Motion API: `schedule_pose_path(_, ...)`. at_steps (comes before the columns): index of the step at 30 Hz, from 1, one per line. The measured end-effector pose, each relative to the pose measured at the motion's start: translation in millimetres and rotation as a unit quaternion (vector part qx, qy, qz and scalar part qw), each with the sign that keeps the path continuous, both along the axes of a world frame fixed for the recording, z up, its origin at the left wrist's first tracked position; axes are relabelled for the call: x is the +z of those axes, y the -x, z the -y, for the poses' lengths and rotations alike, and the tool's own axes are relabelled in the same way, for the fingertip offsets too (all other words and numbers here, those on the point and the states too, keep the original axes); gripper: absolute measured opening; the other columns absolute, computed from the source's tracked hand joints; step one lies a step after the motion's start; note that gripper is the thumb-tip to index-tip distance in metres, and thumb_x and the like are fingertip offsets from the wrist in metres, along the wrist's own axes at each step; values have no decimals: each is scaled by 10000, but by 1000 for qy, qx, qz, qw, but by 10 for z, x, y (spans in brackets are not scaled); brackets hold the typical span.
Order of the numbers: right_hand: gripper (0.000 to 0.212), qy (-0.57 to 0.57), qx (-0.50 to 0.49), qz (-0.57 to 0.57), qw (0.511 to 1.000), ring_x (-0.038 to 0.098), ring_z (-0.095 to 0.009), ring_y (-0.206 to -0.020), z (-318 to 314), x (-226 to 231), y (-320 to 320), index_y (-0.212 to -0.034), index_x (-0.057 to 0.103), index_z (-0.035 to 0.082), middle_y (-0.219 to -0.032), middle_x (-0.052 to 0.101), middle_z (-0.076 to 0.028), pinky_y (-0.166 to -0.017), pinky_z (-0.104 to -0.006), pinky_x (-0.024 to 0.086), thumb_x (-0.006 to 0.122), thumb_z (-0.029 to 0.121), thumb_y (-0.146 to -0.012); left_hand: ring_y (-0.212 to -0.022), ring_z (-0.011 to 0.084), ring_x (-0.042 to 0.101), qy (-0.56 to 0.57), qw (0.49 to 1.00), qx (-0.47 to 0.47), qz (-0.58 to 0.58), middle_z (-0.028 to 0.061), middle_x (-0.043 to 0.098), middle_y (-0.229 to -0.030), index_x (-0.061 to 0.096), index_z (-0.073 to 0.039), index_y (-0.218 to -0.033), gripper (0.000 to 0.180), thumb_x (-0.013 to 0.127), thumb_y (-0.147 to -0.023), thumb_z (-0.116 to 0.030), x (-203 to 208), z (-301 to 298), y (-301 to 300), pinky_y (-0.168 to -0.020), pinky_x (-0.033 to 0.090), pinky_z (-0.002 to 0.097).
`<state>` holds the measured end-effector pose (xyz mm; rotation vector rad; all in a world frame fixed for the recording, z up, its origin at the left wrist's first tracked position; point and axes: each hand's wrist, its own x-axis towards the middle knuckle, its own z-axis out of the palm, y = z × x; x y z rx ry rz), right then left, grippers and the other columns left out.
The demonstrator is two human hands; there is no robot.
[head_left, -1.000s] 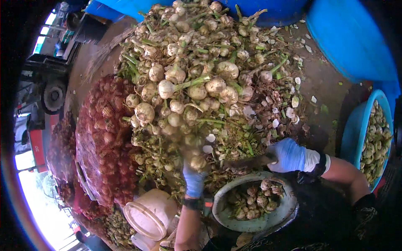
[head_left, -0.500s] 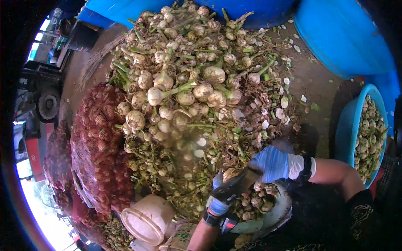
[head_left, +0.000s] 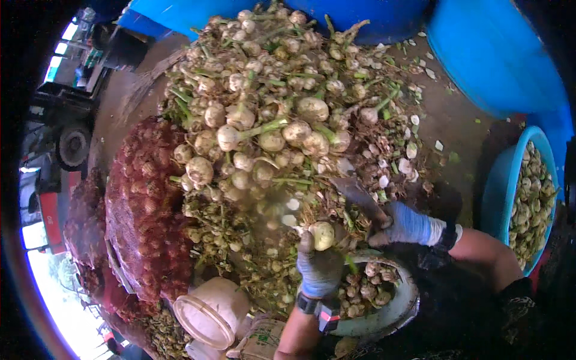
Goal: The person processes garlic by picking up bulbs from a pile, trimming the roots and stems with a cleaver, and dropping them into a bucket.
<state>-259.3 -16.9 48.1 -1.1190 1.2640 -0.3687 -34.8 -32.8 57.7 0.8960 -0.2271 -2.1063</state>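
Your left hand (head_left: 321,270), in a blue-and-grey glove, closes its fingers around a single bulb (head_left: 322,235), held up past the fingertips, in front of your body and to the left of your right hand (head_left: 414,225). The bulb is round and plump, pale cream with a yellowish cast, its exposed side smooth and cleaner than the soil-smeared ones beyond it. Brown, rootlike strands show at its upper left, though whether they belong to it or to the litter behind is hard to tell; a short green stem (head_left: 350,264) juts out just right of your left hand. Your right hand, gloved in blue, is wrapped around the grip of a knife (head_left: 357,195), its broad, dark blade angled forward and to the left, apart from the bulb. Ahead of both hands rises a heap (head_left: 270,108) of dirt-streaked bulbs, many with green stalks. Between your hands and your body sits a pale basin (head_left: 411,294) holding smaller, browner bulbs. Left of your left hand stand a bulging red net sack (head_left: 150,204) and a tipped white bucket (head_left: 210,312); right of your right hand, a light-blue tub (head_left: 501,192) is filled with more bulbs.
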Motion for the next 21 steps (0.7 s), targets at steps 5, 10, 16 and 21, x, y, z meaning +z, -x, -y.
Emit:
schedule_pose_path(5, 343, -21, -84, 136, 987, 531, -107, -690, -92, -55, -103, -925, 616, 42, -726, 580, -24, -627, -271, 441, 760, 252, -695, -941, 213, 564, -52, 986, 137, -81, 58, 609, -973, 561, -107, -1089, 388, 633, -768, -312, -63, -73, 253, -896, 422, 389)
schedule_pose_path(10, 226, -198, -75, 109, 971, 572, -107, -646, 79, 57, 80, -733, 600, 62, -676, 614, -10, -562, -256, 438, 763, 216, -698, -895, 182, 582, -141, 982, 125, -34, 30, 619, -966, 570, -103, -1032, 340, 651, -747, -271, -108, -214, 111, -801, 450, 324)
schedule_pose_path(16, 258, 16, -26, -36, 999, 534, -108, -558, -60, 106, -14, -673, 559, 63, -597, 571, -16, -511, -294, 426, 780, 196, -672, -970, 207, 602, -105, 968, 227, 28, 58, 604, -1081, 551, -102, -1079, 382, 592, -860, -412, -275, -97, 249, -867, 507, 383)
schedule_pose_path(21, 234, -43, -102, 85, 990, 518, -92, -463, 167, 71, 192, -660, 561, 67, -556, 556, -14, -425, -246, 415, 766, 180, -653, -918, 211, 624, -11, 998, 8, 64, 66, 633, -1041, 544, -75, -1113, 384, 647, -834, -317, -352, -150, -112, -807, 536, 393)
